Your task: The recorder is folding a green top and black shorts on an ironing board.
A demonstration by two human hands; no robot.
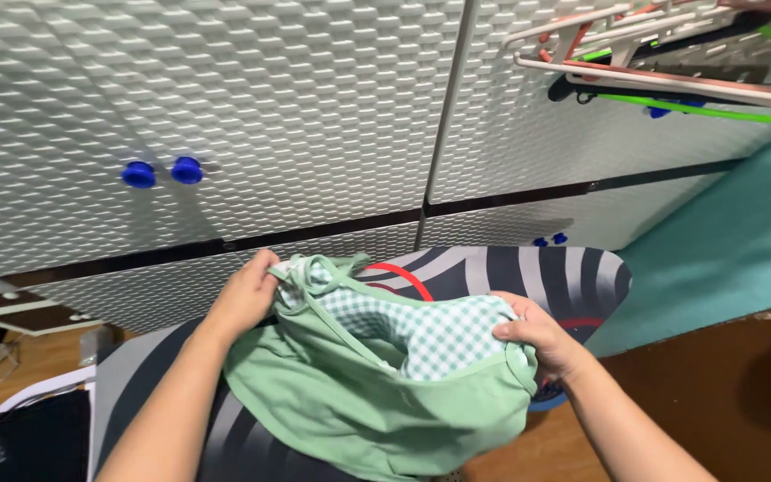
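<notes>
Your left hand [244, 295] is pinched shut on the strap edge of the soft pale-green cotton garment with a green-and-white gingham lining [385, 375]. Your right hand [542, 337] is clamped on its opposite hem, so the piece hangs spread open between both, lining showing. It sits over the narrow end of the ironing board with a grey, black and white striped cover [537, 277], touching it. Behind stands a white textured cabinet [269, 107] with round blue knobs [162, 171]. Plastic hangers in white, pink and green [671, 62] are at upper right. There's a teal mat [742, 241] on the brown wooden floor [716, 393].
</notes>
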